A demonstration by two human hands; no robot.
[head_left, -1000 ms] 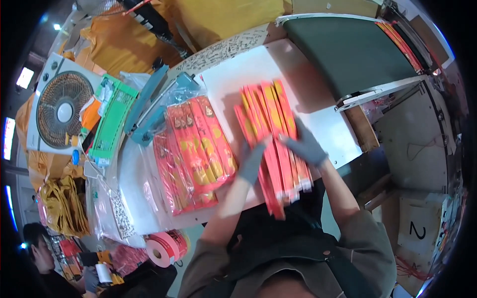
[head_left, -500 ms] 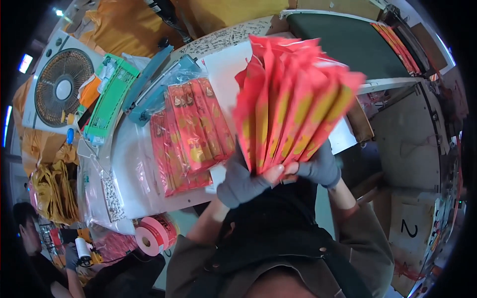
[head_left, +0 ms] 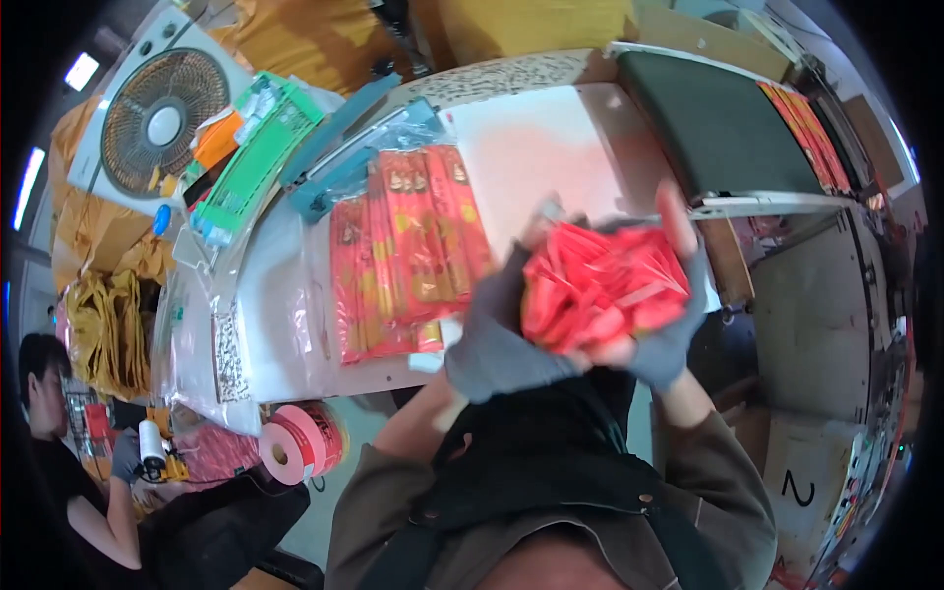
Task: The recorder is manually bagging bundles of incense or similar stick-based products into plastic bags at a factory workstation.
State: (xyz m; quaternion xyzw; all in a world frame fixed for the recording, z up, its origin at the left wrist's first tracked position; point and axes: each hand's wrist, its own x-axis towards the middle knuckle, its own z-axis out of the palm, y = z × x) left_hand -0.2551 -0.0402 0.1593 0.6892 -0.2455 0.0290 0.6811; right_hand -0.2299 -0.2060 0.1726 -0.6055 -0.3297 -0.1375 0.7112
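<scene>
Between my two hands is a bundle of red-and-gold packets (head_left: 605, 285), held over the front edge of the table with its crinkled red ends facing up. My left hand (head_left: 501, 329), in a grey glove with bare fingertips, is wrapped round the bundle's left side. Gripping the opposite side is my right hand (head_left: 678, 320), gloved the same way, one finger pointing upward. To the left, several long red-and-gold packets (head_left: 418, 241) lie stacked in clear plastic on the white table (head_left: 521, 138).
A dark green conveyor belt (head_left: 713, 123) carries red packets at its far right end. Behind the stack sits a teal device (head_left: 334, 177), beside a green basket (head_left: 261, 162) and a fan (head_left: 162, 126). A pink film roll (head_left: 290, 444) and a co-worker (head_left: 93, 501) are at lower left.
The fanned-out bundle has tipped so its upper ends face me and is bunched together lower down. My hands have moved from its bottom to its sides. The view has shifted slightly.
</scene>
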